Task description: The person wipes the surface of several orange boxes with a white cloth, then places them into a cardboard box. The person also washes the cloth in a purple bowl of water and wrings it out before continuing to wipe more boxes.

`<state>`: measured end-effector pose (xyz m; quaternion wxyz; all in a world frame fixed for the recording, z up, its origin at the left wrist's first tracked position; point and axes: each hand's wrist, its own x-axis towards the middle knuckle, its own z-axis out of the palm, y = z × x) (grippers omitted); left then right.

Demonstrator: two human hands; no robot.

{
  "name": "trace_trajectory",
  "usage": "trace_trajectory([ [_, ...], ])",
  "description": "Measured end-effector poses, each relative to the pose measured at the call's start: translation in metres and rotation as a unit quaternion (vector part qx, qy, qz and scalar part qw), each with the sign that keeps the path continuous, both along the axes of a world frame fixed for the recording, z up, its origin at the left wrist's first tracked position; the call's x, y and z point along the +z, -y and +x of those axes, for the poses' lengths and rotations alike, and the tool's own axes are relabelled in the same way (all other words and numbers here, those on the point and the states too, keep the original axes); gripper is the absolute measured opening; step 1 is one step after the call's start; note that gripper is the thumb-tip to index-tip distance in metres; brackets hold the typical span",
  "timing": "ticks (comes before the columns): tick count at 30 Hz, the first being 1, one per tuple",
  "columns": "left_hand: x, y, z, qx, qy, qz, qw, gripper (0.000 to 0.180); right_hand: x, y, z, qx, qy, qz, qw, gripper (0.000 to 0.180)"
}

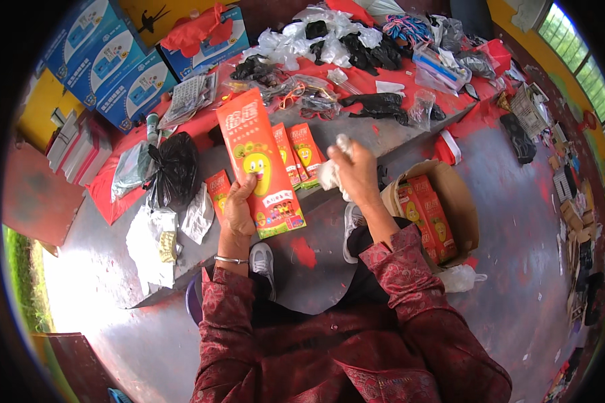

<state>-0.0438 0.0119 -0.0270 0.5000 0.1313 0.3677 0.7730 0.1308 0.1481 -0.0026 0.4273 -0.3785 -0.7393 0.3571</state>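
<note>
Grips a tall orange packet (259, 161) in the left hand (238, 205), with the thumb on its front, beside a yellow cartoon figure; holds it tilted slightly, above the grey tabletop (400, 134). Clutches a crumpled white cloth (329, 176) in the closed right hand (357, 171), to the right of the packet and apart from it.

Between both hands, on the tabletop, a loose fan of matching packets (307, 151), partly blocked from view by the raised one. Just left of the left hand, another orange packet (218, 187), also partly covered.

Beside the right forearm, an open cardboard box (468, 218) with more orange packets (425, 211) inside; at its near side, a white plastic bag (458, 278).

On the left, a knotted black plastic bag (176, 164) next to a translucent bag (129, 168), with crumpled white paper (199, 216) closer in. Across the far side, over red sheeting (225, 84), a crowded heap of white plastic bags (289, 43), plus a bundle of blue and pink cord (408, 29). Beyond, at far left, large blue cartons (111, 64).
</note>
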Motion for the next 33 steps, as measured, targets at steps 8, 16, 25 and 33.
trace_trajectory([
  [8, -0.005, -0.003, 0.027, -0.074, 0.016, 0.016, 0.997, 0.042, 0.008, 0.059, -0.027, 0.200, 0.058, 0.315, 0.926, 0.018],
  [16, -0.001, 0.010, 0.022, -0.066, 0.020, 0.004, 0.998, 0.043, 0.000, -0.028, -0.007, -0.083, -0.070, 0.014, 0.994, 0.010],
  [25, 0.002, 0.001, 0.030, 0.013, -0.258, -0.150, 0.954, 0.041, -0.014, -0.003, -0.011, 0.272, -0.108, -0.216, 0.931, 0.015],
  [33, -0.021, -0.023, 0.030, -0.183, -0.268, -0.088, 0.942, 0.060, 0.039, -0.081, 0.185, 0.079, 0.037, 0.069, 0.994, 0.023],
])
